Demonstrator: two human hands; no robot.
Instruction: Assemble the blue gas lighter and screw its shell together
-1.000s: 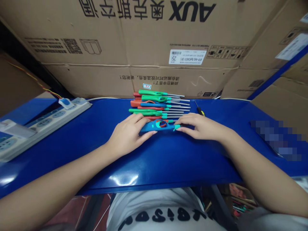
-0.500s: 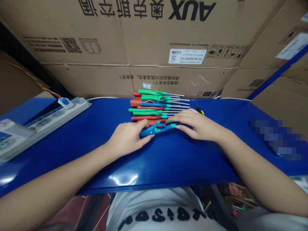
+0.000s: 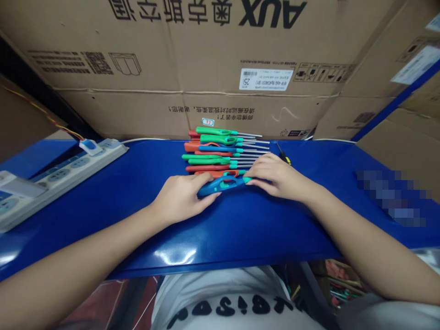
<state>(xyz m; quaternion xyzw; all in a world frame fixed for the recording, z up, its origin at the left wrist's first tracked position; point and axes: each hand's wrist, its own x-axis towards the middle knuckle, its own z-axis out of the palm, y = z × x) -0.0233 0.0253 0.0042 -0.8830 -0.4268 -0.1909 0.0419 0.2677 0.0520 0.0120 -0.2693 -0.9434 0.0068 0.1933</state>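
Observation:
Between my hands lies a blue lighter with a long nozzle and turquoise parts, the blue stick lighter (image 3: pixel 225 184). My left hand (image 3: pixel 182 197) pinches its handle end between thumb and fingers. With thumb and fingertips closed, my right hand (image 3: pixel 275 176) grips the turquoise collar end; its fingers hide the metal tube. Just behind it is an orange stick lighter (image 3: pixel 209 174), partly covered by my left hand and the blue one. Farther back, several green, red, orange and blue stick lighters (image 3: pixel 213 160) lie side by side, their metal tubes pointing right.
A white power strip (image 3: pixel 65 176) with plugs lies at the left of the blue table (image 3: pixel 192 229). A small black-and-yellow screwdriver (image 3: pixel 284 155) lies right of the lighters. A large cardboard sheet (image 3: pixel 137 105) stands behind. A blurred-out patch (image 3: pixel 392 197) is at right.
My right hand's fingers have drawn in closer around the collar end of the blue lighter. My left hand keeps its hold, and the view has shifted slightly.

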